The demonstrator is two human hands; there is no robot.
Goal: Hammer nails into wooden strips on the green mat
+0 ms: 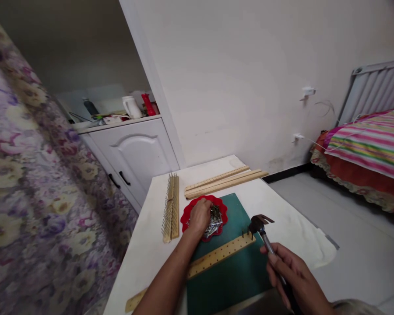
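My right hand (290,273) is wrapped round the handle of a claw hammer (261,227), whose dark head rests at the far end of a long wooden strip with holes (216,256). A few nails stand in that end of the strip. My left hand (199,217) reaches into a red scalloped dish (186,217) heaped with loose nails (216,220), fingers curled down among them. What the fingers hold is hidden. The strip lies across a green cutting mat (230,275) on a white table (151,253).
A wooden strip bristling with nails (171,206) lies left of the dish. Several bare wooden strips (225,180) lie at the table's far edge. A floral curtain (36,188) hangs at left, a white cabinet (134,153) behind, a striped bed (371,148) at right.
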